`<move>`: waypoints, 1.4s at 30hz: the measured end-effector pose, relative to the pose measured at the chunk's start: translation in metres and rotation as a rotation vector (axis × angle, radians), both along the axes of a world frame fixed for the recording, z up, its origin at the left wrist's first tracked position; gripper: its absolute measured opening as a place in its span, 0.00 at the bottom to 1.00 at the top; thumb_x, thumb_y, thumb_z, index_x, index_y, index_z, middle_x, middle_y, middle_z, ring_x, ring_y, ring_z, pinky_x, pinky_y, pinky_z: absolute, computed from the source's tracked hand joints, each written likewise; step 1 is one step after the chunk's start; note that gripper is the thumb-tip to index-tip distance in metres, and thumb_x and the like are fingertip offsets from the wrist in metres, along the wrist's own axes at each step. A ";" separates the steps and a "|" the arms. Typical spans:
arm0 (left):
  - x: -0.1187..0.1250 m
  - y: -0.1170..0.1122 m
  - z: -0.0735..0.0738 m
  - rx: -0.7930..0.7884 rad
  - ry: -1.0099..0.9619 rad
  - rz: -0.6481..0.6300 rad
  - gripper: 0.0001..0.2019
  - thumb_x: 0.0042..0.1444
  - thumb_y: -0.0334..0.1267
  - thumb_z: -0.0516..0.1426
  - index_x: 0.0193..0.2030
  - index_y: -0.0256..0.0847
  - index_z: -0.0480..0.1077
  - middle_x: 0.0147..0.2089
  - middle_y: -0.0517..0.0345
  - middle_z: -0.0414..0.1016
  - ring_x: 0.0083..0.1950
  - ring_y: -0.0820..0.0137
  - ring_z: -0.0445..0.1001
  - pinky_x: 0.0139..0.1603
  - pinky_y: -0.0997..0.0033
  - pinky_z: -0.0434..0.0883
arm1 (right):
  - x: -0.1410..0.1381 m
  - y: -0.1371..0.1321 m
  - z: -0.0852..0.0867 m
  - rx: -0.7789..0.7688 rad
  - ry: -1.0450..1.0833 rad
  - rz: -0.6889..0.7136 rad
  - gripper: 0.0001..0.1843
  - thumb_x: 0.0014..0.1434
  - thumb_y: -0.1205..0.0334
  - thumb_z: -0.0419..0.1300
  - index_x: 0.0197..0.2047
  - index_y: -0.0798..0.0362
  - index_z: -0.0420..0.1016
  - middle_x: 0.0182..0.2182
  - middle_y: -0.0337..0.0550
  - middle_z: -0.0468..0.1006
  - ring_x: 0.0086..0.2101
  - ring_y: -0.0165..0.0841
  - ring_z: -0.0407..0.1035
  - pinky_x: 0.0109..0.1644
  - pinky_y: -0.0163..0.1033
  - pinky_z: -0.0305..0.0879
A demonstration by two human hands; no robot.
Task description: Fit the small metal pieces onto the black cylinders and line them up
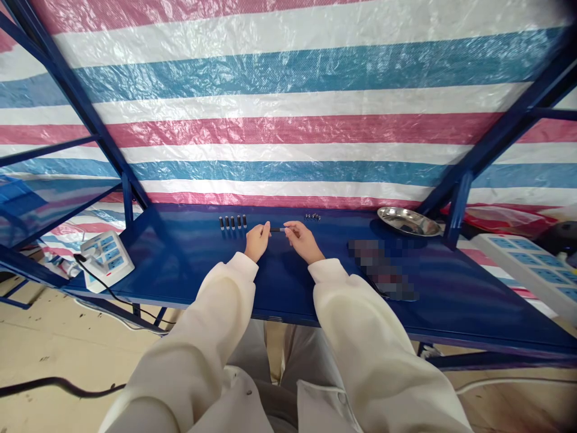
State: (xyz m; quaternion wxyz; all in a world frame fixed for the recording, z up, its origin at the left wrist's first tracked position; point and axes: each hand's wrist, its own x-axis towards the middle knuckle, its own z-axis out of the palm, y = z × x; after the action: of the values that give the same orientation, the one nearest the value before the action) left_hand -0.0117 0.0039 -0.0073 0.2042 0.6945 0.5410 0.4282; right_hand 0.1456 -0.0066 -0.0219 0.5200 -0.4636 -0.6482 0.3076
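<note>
Blue table [285, 282] before striped sheeting [288, 129]; left hand [257, 241] grips a dark rod [276, 230]; right hand [303, 242] pinches its other end.

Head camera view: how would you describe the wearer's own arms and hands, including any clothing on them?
Both arms wear loose, plain cream-white long sleeves, with narrower cuffs at the wrists. The left hand and right hand are bare, without gloves. No cables show on the sleeves.

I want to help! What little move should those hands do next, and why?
Maybe the right hand should gently twist the pale end while the left hand steadies the dark stick, because the stick spans between both hands, its pale end nearest the right one.
</note>
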 end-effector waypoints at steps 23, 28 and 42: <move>0.002 0.000 -0.006 0.061 0.012 -0.261 0.05 0.52 0.28 0.58 0.36 0.38 0.74 0.34 0.57 0.76 0.35 0.72 0.73 0.40 0.71 0.72 | 0.004 0.001 -0.004 0.178 -0.472 0.012 0.08 0.57 0.63 0.54 0.34 0.52 0.75 0.27 0.42 0.71 0.29 0.32 0.65 0.35 0.37 0.62; 0.002 -0.001 -0.007 0.080 0.029 -0.293 0.06 0.53 0.30 0.57 0.38 0.37 0.74 0.36 0.55 0.77 0.35 0.72 0.74 0.40 0.71 0.72 | 0.004 0.000 -0.005 0.123 -0.506 0.030 0.07 0.55 0.62 0.56 0.29 0.53 0.73 0.25 0.40 0.72 0.26 0.30 0.63 0.32 0.36 0.59; 0.001 -0.006 -0.004 0.238 0.210 -0.205 0.08 0.56 0.30 0.52 0.33 0.38 0.73 0.32 0.56 0.76 0.33 0.71 0.72 0.38 0.71 0.69 | 0.031 0.072 -0.002 -0.097 -0.518 -0.367 0.07 0.50 0.60 0.60 0.24 0.53 0.71 0.25 0.41 0.76 0.29 0.33 0.69 0.34 0.35 0.61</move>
State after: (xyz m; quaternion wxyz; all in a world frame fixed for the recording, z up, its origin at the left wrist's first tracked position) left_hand -0.0107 -0.0019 -0.0116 0.1056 0.8061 0.4313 0.3912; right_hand 0.1767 0.0650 -0.0243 0.3618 -0.6597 -0.6494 0.1109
